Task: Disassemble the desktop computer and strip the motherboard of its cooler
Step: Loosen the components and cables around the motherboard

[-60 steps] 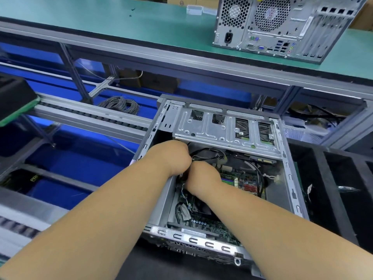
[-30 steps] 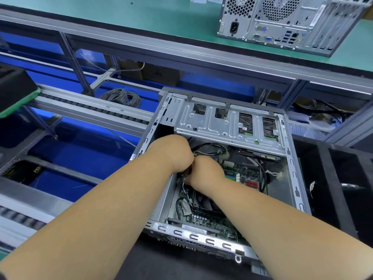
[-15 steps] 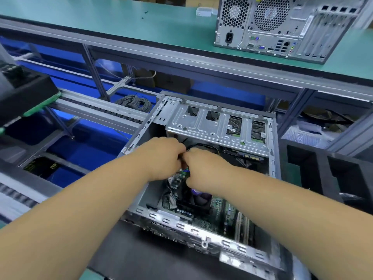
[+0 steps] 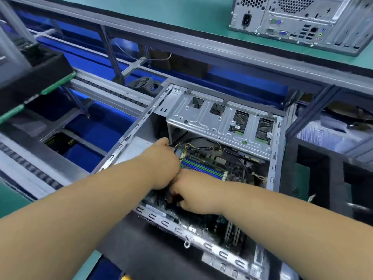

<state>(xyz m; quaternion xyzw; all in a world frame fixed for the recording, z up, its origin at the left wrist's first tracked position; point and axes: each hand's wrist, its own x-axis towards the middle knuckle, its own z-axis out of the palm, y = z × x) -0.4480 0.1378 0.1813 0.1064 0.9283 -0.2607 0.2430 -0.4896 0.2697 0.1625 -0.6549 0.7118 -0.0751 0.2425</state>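
Observation:
The open grey computer case lies on its side in front of me, its drive cage at the far end. Inside lies the motherboard with blue and green memory slots and yellow-black cables. Both hands reach into the case, touching each other over the spot where the cooler sits. My left hand shows only its back, fingers hidden below. My right hand curls its fingers round a dark part of the cooler, most of which is hidden.
A second grey tower stands on the raised green bench behind. A black foam tray sits to the right of the case. A roller conveyor and a black tray lie to the left, with blue bins below.
The view swung closer and to the left. Both hands shifted from the case's upper left corner toward the near side. The memory slots and cables, covered before, now show.

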